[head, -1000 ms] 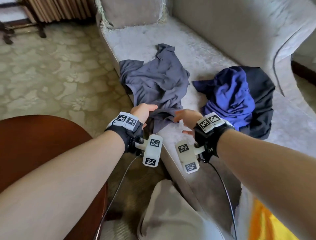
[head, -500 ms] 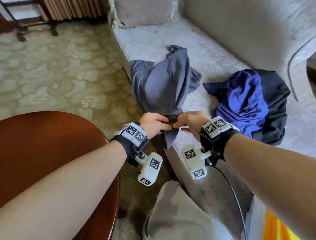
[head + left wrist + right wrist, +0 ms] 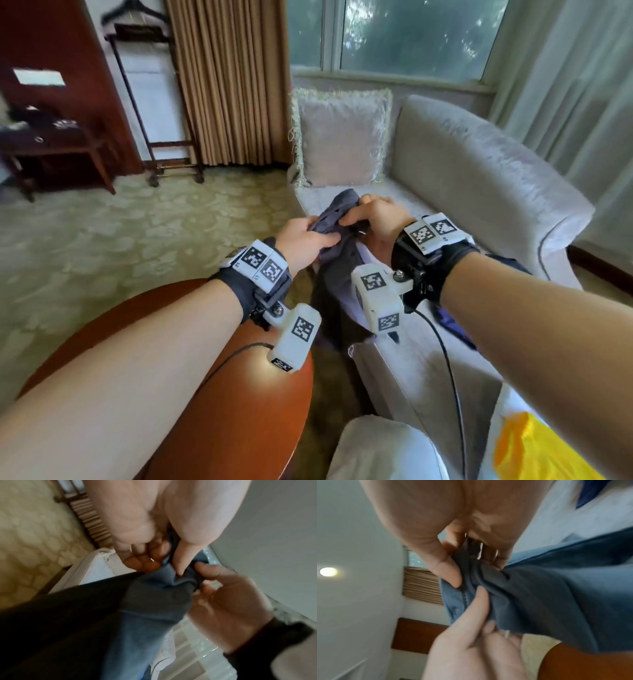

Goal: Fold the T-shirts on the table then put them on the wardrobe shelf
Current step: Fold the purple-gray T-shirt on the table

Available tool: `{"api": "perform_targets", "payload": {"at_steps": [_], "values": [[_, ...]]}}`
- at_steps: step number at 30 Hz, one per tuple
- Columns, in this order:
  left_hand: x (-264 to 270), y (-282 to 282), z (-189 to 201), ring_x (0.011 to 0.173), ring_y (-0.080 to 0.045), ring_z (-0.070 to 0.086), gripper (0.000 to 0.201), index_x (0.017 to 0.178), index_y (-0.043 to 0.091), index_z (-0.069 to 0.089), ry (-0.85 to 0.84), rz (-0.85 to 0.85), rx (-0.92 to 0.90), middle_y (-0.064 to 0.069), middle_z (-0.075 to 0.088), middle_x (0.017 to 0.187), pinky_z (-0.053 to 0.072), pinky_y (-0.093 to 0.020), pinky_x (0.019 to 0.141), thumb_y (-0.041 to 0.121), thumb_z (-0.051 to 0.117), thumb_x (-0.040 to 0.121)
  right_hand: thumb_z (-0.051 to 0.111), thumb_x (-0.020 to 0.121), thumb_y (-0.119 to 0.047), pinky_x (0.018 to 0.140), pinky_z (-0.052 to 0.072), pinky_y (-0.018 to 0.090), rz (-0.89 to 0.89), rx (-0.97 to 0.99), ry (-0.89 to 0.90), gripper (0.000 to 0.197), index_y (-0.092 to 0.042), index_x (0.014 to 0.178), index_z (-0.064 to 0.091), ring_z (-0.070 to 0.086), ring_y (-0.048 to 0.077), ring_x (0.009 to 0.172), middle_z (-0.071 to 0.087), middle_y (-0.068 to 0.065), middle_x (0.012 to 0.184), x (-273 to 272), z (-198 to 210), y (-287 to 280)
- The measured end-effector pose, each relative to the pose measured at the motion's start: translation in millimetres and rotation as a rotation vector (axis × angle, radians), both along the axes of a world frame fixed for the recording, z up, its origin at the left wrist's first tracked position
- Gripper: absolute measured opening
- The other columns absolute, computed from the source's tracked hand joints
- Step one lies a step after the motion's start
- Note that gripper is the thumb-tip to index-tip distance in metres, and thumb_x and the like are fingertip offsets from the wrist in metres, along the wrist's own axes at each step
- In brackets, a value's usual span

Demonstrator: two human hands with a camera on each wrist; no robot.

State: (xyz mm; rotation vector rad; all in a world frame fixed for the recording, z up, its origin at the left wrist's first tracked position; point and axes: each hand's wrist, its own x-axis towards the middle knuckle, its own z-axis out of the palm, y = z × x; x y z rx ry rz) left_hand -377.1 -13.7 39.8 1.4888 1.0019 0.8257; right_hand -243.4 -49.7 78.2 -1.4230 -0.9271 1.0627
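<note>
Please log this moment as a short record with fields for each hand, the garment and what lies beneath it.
left hand: grips the grey T-shirt's bunched edge
right hand: grips the same edge, close beside the left
grey T-shirt: lifted, hanging down from both hands
below: pale sofa
folding: not yet started

You're handling soft matt grey cloth — the T-shirt (image 3: 337, 219) (stitched hem visible). Beside you, the round table (image 3: 239, 411) is glossy polished wood; the sofa (image 3: 479, 178) wears pale, faintly shiny velvety fabric.
</note>
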Motion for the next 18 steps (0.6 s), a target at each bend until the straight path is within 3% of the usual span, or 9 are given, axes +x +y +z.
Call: {"api": "perform_targets", "payload": {"at_steps": [2,5,7,9,10,11,13,15,18], "values": [[-25,-22,29,0.091,-0.025,0.068,0.005,0.089,0.019,0.069,-0.016,0.011,-0.018,-0.006,0.072,0.093,0.052,-0.033,0.077,0.015,0.071,0.087,0.064,0.076,0.009,0.071,0.052,0.036,0.010,0.078,0.011,0.021,-0.010,0.081,0.056,0.058,0.022,0.070,0.058,0.009,0.078,-26,38,-13],[-63,-56,62,0.097,-0.022,0.064,0.011,0.080,0.018,0.061,-0.041,-0.056,-0.094,-0.004,0.067,0.091,0.051,-0.042,0.091,0.014,0.067,0.087,0.067,0.077,0.007,0.063,0.054,0.031,0.028,0.196,0.015,0.021,-0.012,0.078,0.056,0.059,0.021,0.066,0.060,0.007,0.074,-64,88,-36],[-83,-79,80,0.089,-0.020,0.061,0.011,0.084,0.016,0.059,-0.027,-0.080,-0.101,-0.003,0.064,0.085,0.051,-0.042,0.091,0.007,0.061,0.091,0.070,0.074,0.007,0.052,0.049,0.026,0.019,0.254,0.023,0.024,-0.012,0.069,0.055,0.060,0.018,0.057,0.061,0.004,0.061,-85,112,-52],[-96,-100,96,0.074,-0.015,0.060,0.011,0.095,0.012,0.059,0.129,-0.057,0.032,-0.003,0.060,0.083,0.056,-0.025,0.073,0.001,0.058,0.092,0.072,0.070,0.007,0.053,0.051,0.028,0.048,0.289,0.054,0.018,-0.005,0.076,0.059,0.067,0.022,0.064,0.066,0.010,0.067,-109,126,-68],[-102,-110,104,0.068,-0.013,0.058,0.012,0.102,0.008,0.060,0.211,-0.010,0.123,-0.004,0.059,0.083,0.053,-0.019,0.062,0.002,0.058,0.092,0.073,0.066,0.005,0.059,0.056,0.033,0.074,0.296,0.079,0.025,-0.001,0.087,0.063,0.070,0.028,0.076,0.069,0.018,0.080,-121,131,-76],[-110,-118,110,0.068,-0.015,0.059,0.017,0.109,0.001,0.062,0.260,0.055,0.218,-0.006,0.059,0.085,0.052,-0.019,0.061,0.004,0.058,0.093,0.075,0.063,0.002,0.065,0.059,0.038,0.103,0.289,0.088,0.035,0.000,0.097,0.064,0.071,0.032,0.084,0.070,0.022,0.089,-133,135,-84],[-125,-125,117,0.085,-0.026,0.064,0.028,0.115,-0.006,0.062,0.213,0.150,0.277,-0.013,0.064,0.096,0.057,-0.032,0.079,0.008,0.061,0.091,0.076,0.065,0.001,0.062,0.058,0.033,0.138,0.301,0.068,0.024,-0.002,0.083,0.060,0.070,0.026,0.074,0.069,0.017,0.077,-150,141,-102],[-143,-132,121,0.099,-0.030,0.064,0.027,0.113,-0.002,0.064,0.067,0.240,0.294,-0.017,0.067,0.105,0.053,-0.044,0.093,0.011,0.065,0.090,0.068,0.078,0.005,0.055,0.053,0.023,0.165,0.301,0.057,0.023,-0.008,0.065,0.053,0.064,0.016,0.061,0.062,0.003,0.059,-159,143,-116],[-167,-137,126,0.103,-0.030,0.064,0.012,0.102,0.006,0.066,-0.105,0.330,0.227,-0.015,0.067,0.106,0.052,-0.040,0.091,0.014,0.063,0.094,0.061,0.082,0.007,0.077,0.054,0.031,0.161,0.278,-0.131,0.021,-0.014,0.076,0.063,0.062,0.016,0.077,0.065,0.002,0.077,-164,134,-137]]}}
